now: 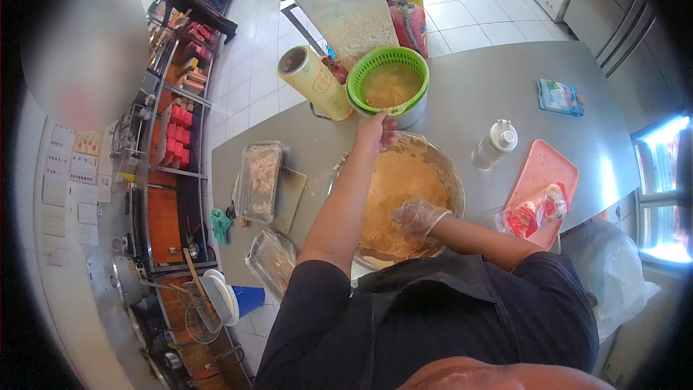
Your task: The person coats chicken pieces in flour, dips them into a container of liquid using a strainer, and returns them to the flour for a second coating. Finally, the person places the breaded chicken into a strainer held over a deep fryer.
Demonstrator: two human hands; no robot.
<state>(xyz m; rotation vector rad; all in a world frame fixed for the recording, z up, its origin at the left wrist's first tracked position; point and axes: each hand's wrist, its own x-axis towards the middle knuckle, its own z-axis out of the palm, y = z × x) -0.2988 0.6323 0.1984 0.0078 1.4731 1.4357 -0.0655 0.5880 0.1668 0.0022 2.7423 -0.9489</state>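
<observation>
My left hand point(379, 132) reaches forward and grips the near rim of a green colander point(355, 79). The colander sits in a pot, and cloudy liquid with pale pieces shows inside it. Just in front of me is a wide metal bowl point(460, 191) of tan, flour-like powder point(404, 180). My right hand point(419, 217), in a clear plastic glove, rests in this powder at the bowl's right side. Its fingertips are partly hidden, so their grip does not show.
Left of the bowl are a clear tub point(260, 180) of pale meat and a cutting board point(292, 198). A roll of plastic wrap point(314, 83) stands behind. To the right are a white bottle point(496, 144), a pink tray point(538, 162) with a red bag, and a blue packet point(560, 97).
</observation>
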